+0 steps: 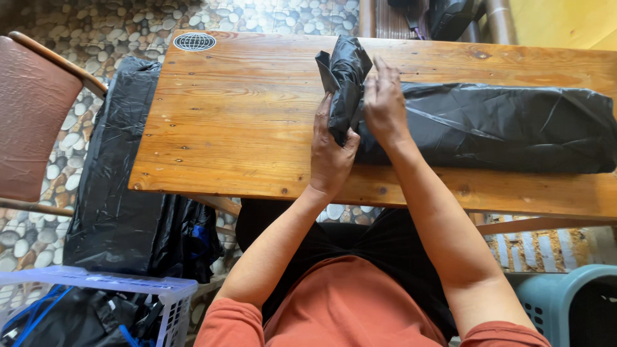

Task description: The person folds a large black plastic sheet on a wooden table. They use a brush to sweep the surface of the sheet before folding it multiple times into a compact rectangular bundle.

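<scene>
While clasped between hands [357, 125], bag [501, 125] extends right.

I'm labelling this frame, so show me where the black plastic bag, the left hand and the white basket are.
black plastic bag [508, 128], head view, on its flat middle.
left hand [331, 154], head view, on its back.
white basket [128, 284], head view, on its top rim.

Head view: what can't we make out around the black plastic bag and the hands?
- Black plastic bag: its right end is cut off by the frame edge; any contents are hidden by opaque plastic.
- Left hand: fingertips are buried in the bag's bunched end.
- Right hand: palm side hidden, seen from the back.
- White basket: cut off by the bottom edge.
</scene>
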